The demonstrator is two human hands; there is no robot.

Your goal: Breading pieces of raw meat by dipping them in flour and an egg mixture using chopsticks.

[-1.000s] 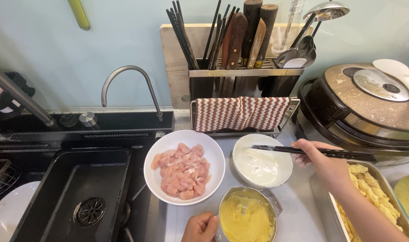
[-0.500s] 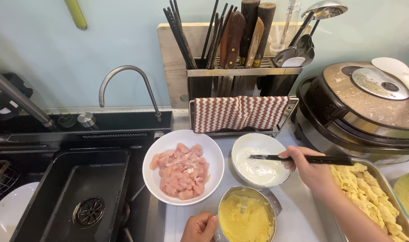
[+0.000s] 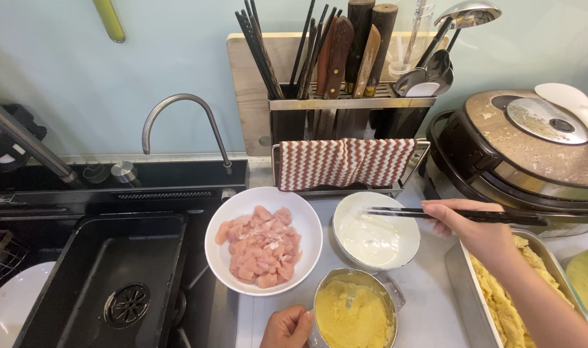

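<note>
My right hand [image 3: 478, 231] grips a pair of dark chopsticks [image 3: 403, 212] held level, their tips over a white bowl [image 3: 349, 212] coated with white batter. At the bottom edge my left hand [image 3: 287, 327] clasps the side of a metal cup [image 3: 391, 293] filled with yellow crumb. Left of both stands a white bowl [image 3: 229, 216] heaped with raw pink chicken pieces [image 3: 260, 246]. Under my right forearm lies a metal tray [image 3: 458, 283] holding yellow-coated pieces [image 3: 497, 303].
A black sink [image 3: 107, 270] with a curved tap [image 3: 178, 119] fills the left. Behind the bowls hangs a striped cloth [image 3: 342, 161] on a rack of knives and chopsticks [image 3: 336, 58]. A cooker with a white paddle [image 3: 532, 138] stands at right. A white plate [image 3: 7, 309] sits at lower left.
My right hand with the chopsticks has drawn slightly left, from beside the tray to over the batter bowl. My left hand stays on the metal cup.
</note>
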